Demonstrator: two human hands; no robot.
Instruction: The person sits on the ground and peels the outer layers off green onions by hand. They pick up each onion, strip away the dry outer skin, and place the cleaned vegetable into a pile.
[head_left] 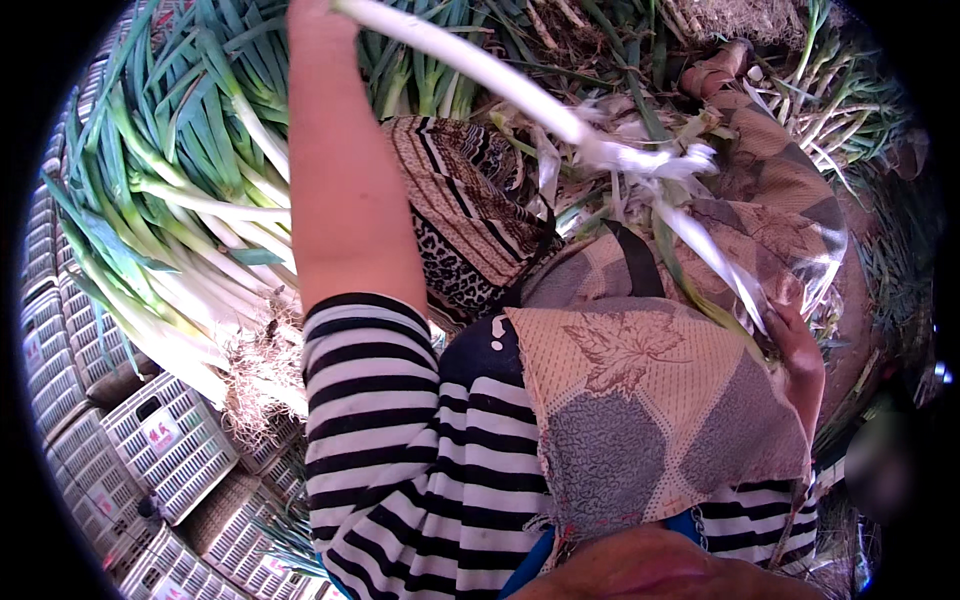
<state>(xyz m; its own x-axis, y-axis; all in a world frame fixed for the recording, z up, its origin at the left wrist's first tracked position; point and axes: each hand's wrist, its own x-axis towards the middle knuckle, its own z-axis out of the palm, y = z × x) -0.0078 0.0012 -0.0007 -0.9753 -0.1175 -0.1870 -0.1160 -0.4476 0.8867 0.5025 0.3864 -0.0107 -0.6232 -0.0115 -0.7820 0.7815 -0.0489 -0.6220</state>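
My left arm reaches to the top edge, where my left hand is partly cut off and closed round a long green onion. Its white stem slants down to the right, and its root end is blurred by motion. Down at the right, my right hand is closed on a pale strip of onion skin, which stretches up to the onion's root end. A longer green leaf hangs beside the strip. Torn skins and leaves lie beneath, on and around my patterned clothing.
A large heap of green onions with roots lies at the left. Stacked plastic crates stand at the lower left. More thin green onions lie at the upper right, near a root clump. A patterned cloth covers my front.
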